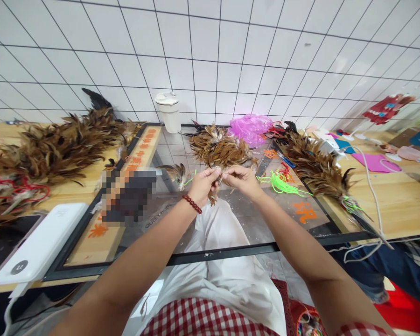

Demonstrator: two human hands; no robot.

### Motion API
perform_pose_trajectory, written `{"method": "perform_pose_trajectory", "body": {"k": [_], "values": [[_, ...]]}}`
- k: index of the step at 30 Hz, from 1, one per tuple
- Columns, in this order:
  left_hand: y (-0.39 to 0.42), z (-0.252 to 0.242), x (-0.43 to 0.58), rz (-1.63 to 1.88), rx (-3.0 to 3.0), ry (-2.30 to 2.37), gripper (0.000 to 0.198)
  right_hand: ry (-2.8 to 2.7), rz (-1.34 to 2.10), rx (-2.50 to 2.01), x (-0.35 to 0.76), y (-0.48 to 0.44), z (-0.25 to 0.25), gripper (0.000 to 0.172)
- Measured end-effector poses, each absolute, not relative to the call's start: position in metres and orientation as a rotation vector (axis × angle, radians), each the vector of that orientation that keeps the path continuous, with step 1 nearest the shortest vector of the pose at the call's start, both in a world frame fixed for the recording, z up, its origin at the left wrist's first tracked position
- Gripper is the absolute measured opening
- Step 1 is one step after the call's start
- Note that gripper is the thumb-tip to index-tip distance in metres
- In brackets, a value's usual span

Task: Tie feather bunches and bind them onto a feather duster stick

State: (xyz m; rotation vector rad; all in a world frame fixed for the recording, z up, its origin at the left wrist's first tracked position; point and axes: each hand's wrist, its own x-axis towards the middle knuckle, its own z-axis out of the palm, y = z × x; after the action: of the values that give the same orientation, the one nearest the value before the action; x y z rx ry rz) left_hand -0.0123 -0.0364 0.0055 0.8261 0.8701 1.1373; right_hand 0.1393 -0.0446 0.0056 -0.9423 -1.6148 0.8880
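Observation:
My left hand [203,185], with a dark red bead bracelet on its wrist, pinches a small brown feather [213,199] whose tip hangs below the fingers. Close beside it my right hand [244,179] is closed in a pinch, fingertips nearly touching the left ones. What lies between the right fingertips is too small to make out. Just beyond both hands lies a heap of brown feathers [220,145]. To the left is a small feather bunch [179,175] with green string. Bright green cord [283,182] lies to the right of my right hand.
A glass panel with a dark frame [227,252] covers the work area. A white cup [168,113] and pink plastic bag [250,129] stand behind. Large feather bundles lie left [63,144] and right [311,161]. A white power bank [42,240] and a white cable [373,196] flank the panel.

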Motion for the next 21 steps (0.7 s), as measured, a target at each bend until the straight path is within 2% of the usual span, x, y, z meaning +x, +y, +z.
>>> {"method": "perform_pose_trajectory", "body": {"k": [3, 7, 14, 21], "values": [[-0.038, 0.007, -0.011, 1.105, 0.822, 0.877, 0.028, -1.669, 0.597, -1.013, 0.136, -0.044, 0.003, 0.017], [-0.038, 0.006, -0.011, 1.094, 0.842, 0.839, 0.031, -1.679, 0.499, -1.007, 0.137, -0.044, 0.0, 0.017], [-0.037, 0.003, -0.013, 1.114, 0.941, 0.866, 0.033, -1.669, 0.566, -0.943, 0.141, -0.038, -0.002, 0.02], [-0.037, 0.006, -0.016, 1.041, 1.051, 0.839, 0.029, -1.752, 0.788, -0.853, 0.148, -0.037, 0.006, 0.022]]}}
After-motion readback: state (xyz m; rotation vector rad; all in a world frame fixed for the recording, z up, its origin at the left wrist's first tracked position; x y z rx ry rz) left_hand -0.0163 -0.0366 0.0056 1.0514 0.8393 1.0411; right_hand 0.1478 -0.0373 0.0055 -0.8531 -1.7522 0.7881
